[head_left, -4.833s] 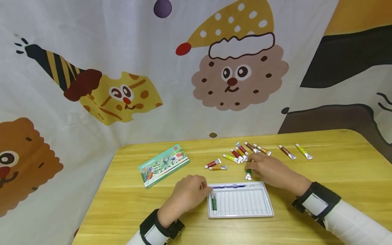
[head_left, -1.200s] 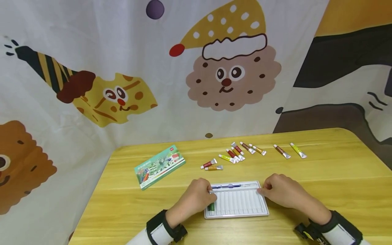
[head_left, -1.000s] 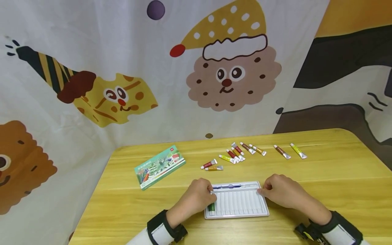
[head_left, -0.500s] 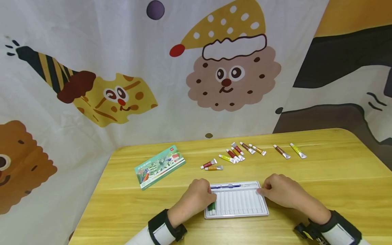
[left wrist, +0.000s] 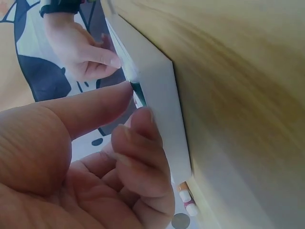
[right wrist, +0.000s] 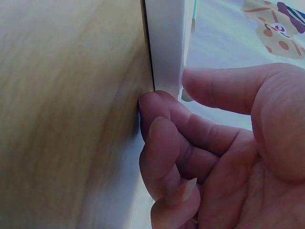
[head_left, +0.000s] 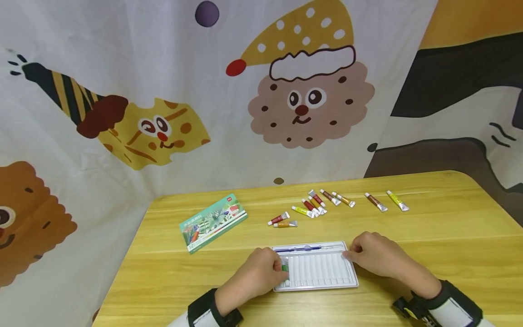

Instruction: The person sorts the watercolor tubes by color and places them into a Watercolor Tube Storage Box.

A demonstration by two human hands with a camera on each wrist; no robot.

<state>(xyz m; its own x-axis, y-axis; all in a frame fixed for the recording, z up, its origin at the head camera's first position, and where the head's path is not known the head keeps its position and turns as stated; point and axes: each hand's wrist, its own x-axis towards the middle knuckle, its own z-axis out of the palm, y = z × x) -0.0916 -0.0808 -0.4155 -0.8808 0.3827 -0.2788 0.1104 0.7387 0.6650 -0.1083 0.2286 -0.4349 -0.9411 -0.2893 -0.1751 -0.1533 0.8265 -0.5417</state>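
Note:
A white plastic paint tray (head_left: pixel 323 269) lies on the table before me, its narrow slots running side by side. At its left end my left hand (head_left: pixel 258 273) has thumb and fingertips on a green paint tube (head_left: pixel 285 268); the left wrist view shows the green tube (left wrist: pixel 138 93) between thumb and index finger. The fingers partly hide that end slot and what lies in it. My right hand (head_left: pixel 382 256) pinches the tray's right edge, with the thumb above and curled fingers against the side wall (right wrist: pixel 166 47). A blue paintbrush (head_left: pixel 304 249) lies in the tray's long back groove.
Several paint tubes (head_left: pixel 314 206) lie loosely behind the tray, red, brown and yellow. Two nearer ones, red (head_left: pixel 279 219) and ochre (head_left: pixel 286 224), lie to the left. A brown tube (head_left: pixel 376 202) and a yellow tube (head_left: pixel 397 201) lie right. A green box (head_left: pixel 213 223) sits left.
A green tube lying behind the tray seconds ago is gone from there; two green tubes showed in the tray half a second ago. My left hand has slid nearer me; my right stays on the edge.

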